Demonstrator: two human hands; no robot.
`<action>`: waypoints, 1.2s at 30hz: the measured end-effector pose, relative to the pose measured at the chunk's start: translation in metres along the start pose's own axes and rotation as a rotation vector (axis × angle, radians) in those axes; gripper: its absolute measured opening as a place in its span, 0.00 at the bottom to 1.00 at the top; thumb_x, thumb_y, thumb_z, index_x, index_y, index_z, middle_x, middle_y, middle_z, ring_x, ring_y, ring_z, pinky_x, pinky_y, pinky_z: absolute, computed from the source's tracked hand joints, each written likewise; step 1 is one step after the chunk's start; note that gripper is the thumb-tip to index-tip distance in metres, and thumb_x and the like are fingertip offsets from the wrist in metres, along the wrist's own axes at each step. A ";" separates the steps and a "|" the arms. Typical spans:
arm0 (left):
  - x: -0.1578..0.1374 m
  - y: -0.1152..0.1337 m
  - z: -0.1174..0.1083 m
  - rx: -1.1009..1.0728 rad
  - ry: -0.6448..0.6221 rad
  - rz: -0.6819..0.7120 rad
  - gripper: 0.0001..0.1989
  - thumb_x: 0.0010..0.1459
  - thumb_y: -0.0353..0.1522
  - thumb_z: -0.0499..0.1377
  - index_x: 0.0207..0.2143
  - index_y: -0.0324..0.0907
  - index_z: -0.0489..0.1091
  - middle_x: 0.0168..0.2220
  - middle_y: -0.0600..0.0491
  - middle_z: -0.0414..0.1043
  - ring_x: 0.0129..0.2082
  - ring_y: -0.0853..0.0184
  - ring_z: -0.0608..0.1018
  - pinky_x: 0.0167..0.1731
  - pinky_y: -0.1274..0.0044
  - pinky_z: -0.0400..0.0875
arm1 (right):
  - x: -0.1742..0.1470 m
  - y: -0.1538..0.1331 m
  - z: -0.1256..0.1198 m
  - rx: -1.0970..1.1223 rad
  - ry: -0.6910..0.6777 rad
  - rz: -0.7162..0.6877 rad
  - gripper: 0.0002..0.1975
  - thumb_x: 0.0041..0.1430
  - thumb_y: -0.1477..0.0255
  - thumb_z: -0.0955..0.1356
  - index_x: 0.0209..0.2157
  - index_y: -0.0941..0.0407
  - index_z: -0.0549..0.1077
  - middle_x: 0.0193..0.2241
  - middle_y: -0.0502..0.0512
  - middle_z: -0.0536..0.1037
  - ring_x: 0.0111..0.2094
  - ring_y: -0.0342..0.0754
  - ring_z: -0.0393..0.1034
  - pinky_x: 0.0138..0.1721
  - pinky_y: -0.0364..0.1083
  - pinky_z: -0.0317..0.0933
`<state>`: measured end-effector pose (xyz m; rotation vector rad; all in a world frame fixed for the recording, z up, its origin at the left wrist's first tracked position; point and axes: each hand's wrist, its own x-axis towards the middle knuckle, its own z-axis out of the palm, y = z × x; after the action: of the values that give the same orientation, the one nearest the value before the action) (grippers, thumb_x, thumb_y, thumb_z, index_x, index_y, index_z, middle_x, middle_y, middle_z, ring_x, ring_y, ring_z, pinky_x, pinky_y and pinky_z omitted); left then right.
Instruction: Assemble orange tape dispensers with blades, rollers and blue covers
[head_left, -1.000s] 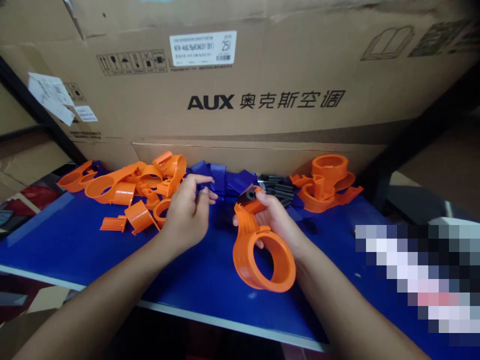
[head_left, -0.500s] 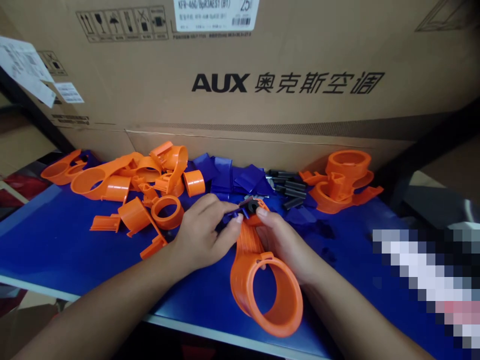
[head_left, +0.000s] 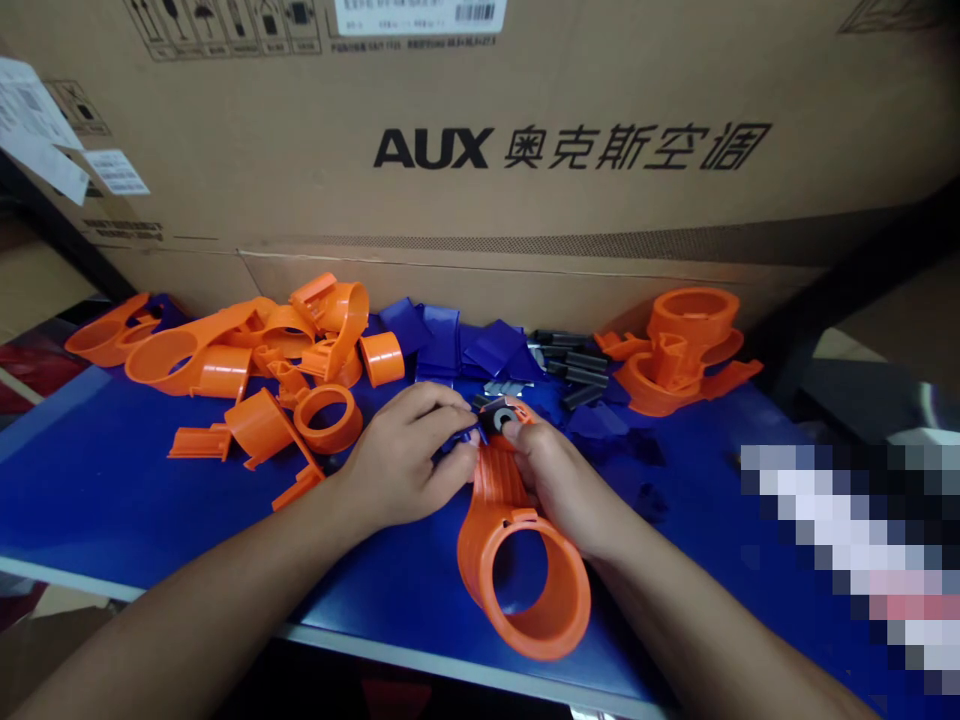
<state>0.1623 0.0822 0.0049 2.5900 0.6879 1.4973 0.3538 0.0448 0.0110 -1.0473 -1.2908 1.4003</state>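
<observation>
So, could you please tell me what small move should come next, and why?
I'd probably ease the blue piece in the left hand against the black round-ended part, since they sit close together and the right hand grips the orange ringed part.

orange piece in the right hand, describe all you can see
The orange piece looks like shiny plastic: an open ring joined to a ribbed arm. The right hand holds it over the blue surface, ring nearest the camera. A black cylinder sits at its far end; whether the left hand touches it is unclear.
</observation>
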 end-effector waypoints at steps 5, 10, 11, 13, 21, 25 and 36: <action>0.003 0.013 -0.008 0.029 0.141 0.078 0.09 0.62 0.26 0.63 0.44 0.38 0.77 0.42 0.45 0.81 0.41 0.63 0.84 0.43 0.71 0.83 | -0.006 -0.015 0.002 -0.147 -0.007 -0.138 0.06 0.68 0.66 0.64 0.36 0.51 0.67 0.31 0.47 0.76 0.35 0.48 0.69 0.39 0.48 0.61; 0.005 0.022 -0.012 0.012 0.174 0.127 0.09 0.60 0.26 0.63 0.43 0.38 0.77 0.40 0.46 0.82 0.39 0.62 0.84 0.42 0.68 0.83 | -0.009 -0.019 0.003 -0.066 -0.040 -0.131 0.05 0.66 0.68 0.63 0.35 0.51 0.67 0.29 0.47 0.75 0.32 0.48 0.68 0.37 0.48 0.62; 0.005 0.022 -0.012 0.008 0.173 0.134 0.09 0.59 0.26 0.64 0.43 0.38 0.77 0.40 0.46 0.82 0.39 0.62 0.84 0.42 0.69 0.83 | -0.009 -0.018 0.002 -0.056 -0.039 -0.121 0.05 0.66 0.68 0.62 0.34 0.51 0.67 0.29 0.47 0.75 0.32 0.48 0.68 0.37 0.48 0.62; 0.006 0.022 -0.011 -0.002 0.169 0.144 0.09 0.58 0.25 0.64 0.42 0.37 0.77 0.39 0.45 0.82 0.39 0.62 0.85 0.42 0.69 0.82 | -0.009 -0.016 0.001 -0.049 -0.025 -0.105 0.05 0.65 0.69 0.62 0.34 0.51 0.67 0.28 0.47 0.75 0.32 0.48 0.67 0.37 0.48 0.62; 0.006 0.024 -0.013 0.004 0.180 0.106 0.09 0.59 0.25 0.64 0.42 0.38 0.78 0.40 0.46 0.83 0.39 0.63 0.85 0.44 0.71 0.83 | -0.007 -0.007 0.003 0.112 0.061 0.048 0.12 0.64 0.57 0.69 0.37 0.51 0.70 0.32 0.52 0.77 0.37 0.54 0.73 0.41 0.51 0.67; 0.004 0.025 -0.015 0.016 0.169 0.013 0.11 0.60 0.24 0.63 0.45 0.38 0.78 0.44 0.46 0.84 0.44 0.64 0.86 0.49 0.73 0.82 | -0.004 -0.006 0.005 0.248 0.017 0.108 0.18 0.63 0.51 0.71 0.42 0.51 0.71 0.32 0.52 0.79 0.37 0.55 0.76 0.41 0.52 0.70; 0.001 0.019 -0.010 -0.049 0.180 -0.133 0.18 0.69 0.27 0.61 0.60 0.43 0.75 0.44 0.50 0.85 0.40 0.67 0.86 0.45 0.75 0.82 | -0.002 0.004 0.004 0.167 -0.015 0.155 0.29 0.67 0.40 0.66 0.53 0.48 0.72 0.40 0.54 0.83 0.36 0.54 0.78 0.32 0.49 0.68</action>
<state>0.1610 0.0643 0.0156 2.3437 0.8125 1.6957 0.3504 0.0418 0.0075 -1.0422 -1.1008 1.6059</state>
